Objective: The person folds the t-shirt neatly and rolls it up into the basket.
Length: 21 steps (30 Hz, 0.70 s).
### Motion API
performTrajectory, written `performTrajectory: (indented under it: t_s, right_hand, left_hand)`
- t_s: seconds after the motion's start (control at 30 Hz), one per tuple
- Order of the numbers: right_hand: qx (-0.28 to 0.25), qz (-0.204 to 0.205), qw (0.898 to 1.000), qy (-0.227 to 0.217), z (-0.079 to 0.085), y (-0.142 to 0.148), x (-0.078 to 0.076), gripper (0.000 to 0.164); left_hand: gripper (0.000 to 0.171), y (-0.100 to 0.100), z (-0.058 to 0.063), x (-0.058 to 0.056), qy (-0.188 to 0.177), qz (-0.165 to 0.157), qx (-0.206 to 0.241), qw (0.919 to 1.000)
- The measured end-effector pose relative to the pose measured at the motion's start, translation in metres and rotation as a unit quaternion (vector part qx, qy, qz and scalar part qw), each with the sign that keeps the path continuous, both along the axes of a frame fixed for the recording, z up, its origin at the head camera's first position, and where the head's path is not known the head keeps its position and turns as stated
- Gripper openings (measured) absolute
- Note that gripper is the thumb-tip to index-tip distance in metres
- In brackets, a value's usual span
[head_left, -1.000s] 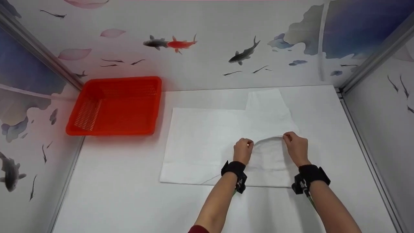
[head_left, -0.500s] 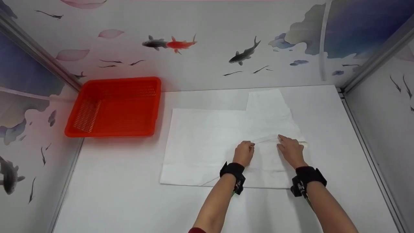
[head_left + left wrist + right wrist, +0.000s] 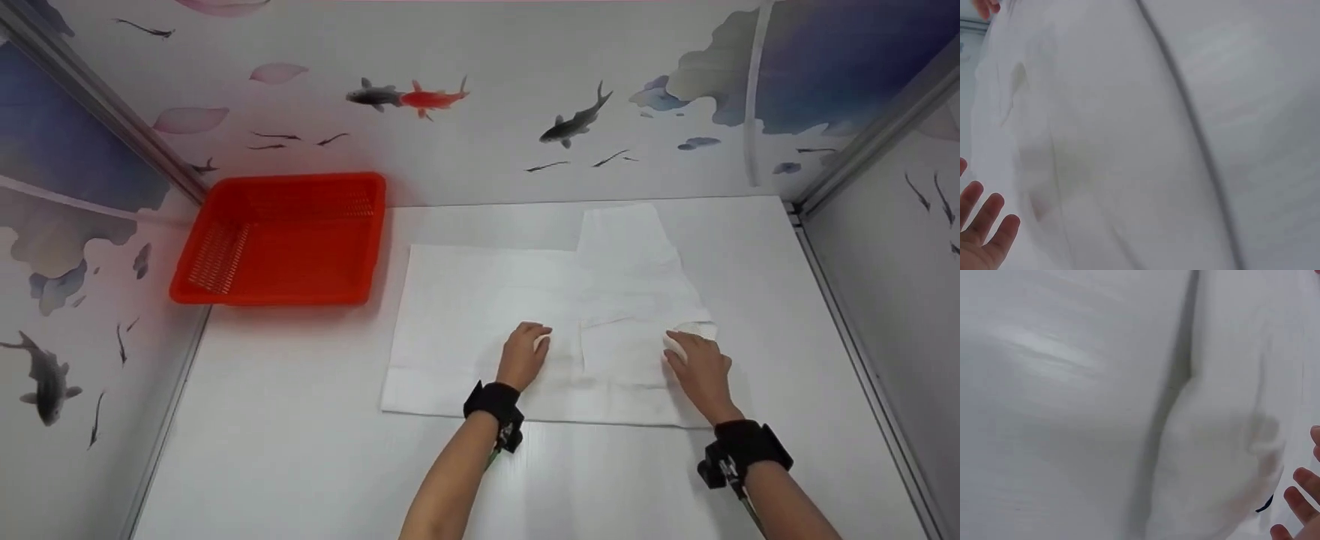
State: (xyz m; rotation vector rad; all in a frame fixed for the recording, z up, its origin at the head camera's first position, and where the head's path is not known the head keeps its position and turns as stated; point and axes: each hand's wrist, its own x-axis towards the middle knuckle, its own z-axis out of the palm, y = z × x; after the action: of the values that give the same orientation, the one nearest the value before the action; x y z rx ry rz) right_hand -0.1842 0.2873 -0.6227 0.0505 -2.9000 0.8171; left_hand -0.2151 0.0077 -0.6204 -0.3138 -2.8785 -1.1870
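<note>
Downward head view, close wrist views

Both forearms [image 3: 452, 476] stretch forward, left hand [image 3: 521, 357] and right hand [image 3: 703, 373] apart, their fingers [image 3: 988, 214] loosely spread.

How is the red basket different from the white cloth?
The basket is red; the cloth is white.
The basket has raised walls; the cloth lies mostly flat, with folds.
The basket's sides have lots of little holes; the cloth shows no such holes.
Both are on the white table.
</note>
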Motion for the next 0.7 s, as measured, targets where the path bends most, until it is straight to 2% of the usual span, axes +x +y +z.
performTrajectory:
  t_s: [0.13, 0.23, 0.3, 0.4, 0.47, 0.53, 0.63, 0.7]
  right_hand:
    - [-0.003, -0.016, 0.999, 0.039, -0.004, 0.007, 0.019, 0.031]
    - [-0.008, -0.030, 0.997, 0.065, -0.007, 0.012, 0.033, 0.031]
    - [-0.017, -0.042, 0.996, 0.078, -0.010, 0.015, 0.043, 0.032]
    - [-0.019, -0.064, 0.992, 0.104, -0.013, 0.018, 0.056, 0.032]
    - [-0.012, -0.082, 0.989, 0.120, -0.016, 0.020, 0.064, 0.030]
    - [-0.011, -0.101, 0.988, 0.119, -0.018, 0.021, 0.072, 0.028]
    - [-0.020, -0.136, 0.987, 0.083, -0.021, 0.022, 0.084, 0.025]
    - [-0.032, -0.156, 0.986, 0.045, -0.022, 0.021, 0.090, 0.024]
  left_hand:
    - [0.019, -0.035, -0.009, 0.015, 0.028, 0.018, -0.005, 0.9994]
    - [0.018, -0.061, -0.017, 0.029, 0.068, 0.045, -0.015, 0.9966]
    - [0.016, -0.079, -0.023, 0.039, 0.102, 0.075, -0.040, 0.9911]
    - [0.015, -0.105, -0.028, 0.052, 0.131, 0.138, -0.079, 0.9786]
    - [0.014, -0.122, -0.029, 0.060, 0.129, 0.190, -0.098, 0.9684]
    - [0.014, -0.137, -0.029, 0.067, 0.110, 0.239, -0.098, 0.9598]
    - [0.016, -0.157, -0.030, 0.079, 0.071, 0.298, -0.088, 0.9479]
    - [0.019, -0.167, -0.032, 0.086, 0.051, 0.324, -0.081, 0.9411]
